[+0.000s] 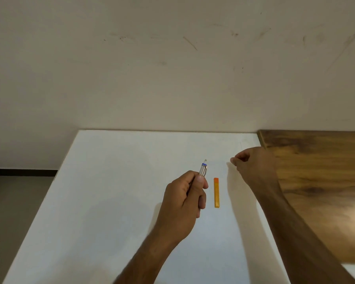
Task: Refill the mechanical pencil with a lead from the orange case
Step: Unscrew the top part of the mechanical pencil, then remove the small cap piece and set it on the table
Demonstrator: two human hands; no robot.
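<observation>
A: Biggest first, quick. What carried everything?

B: A white flat tabletop (111,201), with a dark wood-grain board (316,181) at its right side. Both forearms came in from below.

A: Hands?

B: Well apart. The left hand (184,199) was curled round a slim silver mechanical pencil with a blue band (203,169), its cap end pointing up and away from the person. The right hand (252,165) hovered near the board's edge, fingertips pinched together. Whether they held a lead or a cap, too small to tell.

A: And the case?

B: A narrow flat orange plastic lead case (216,192) lay on the tabletop between the two hands, just beside the left-hand knuckles, untouched. Its long axis ran toward and away from the person, darker end far. The left hand was nearer, but occupied; I'd judge the right had to come down and left for it.

A: Any writing?

B: None readable on pencil or case.
</observation>
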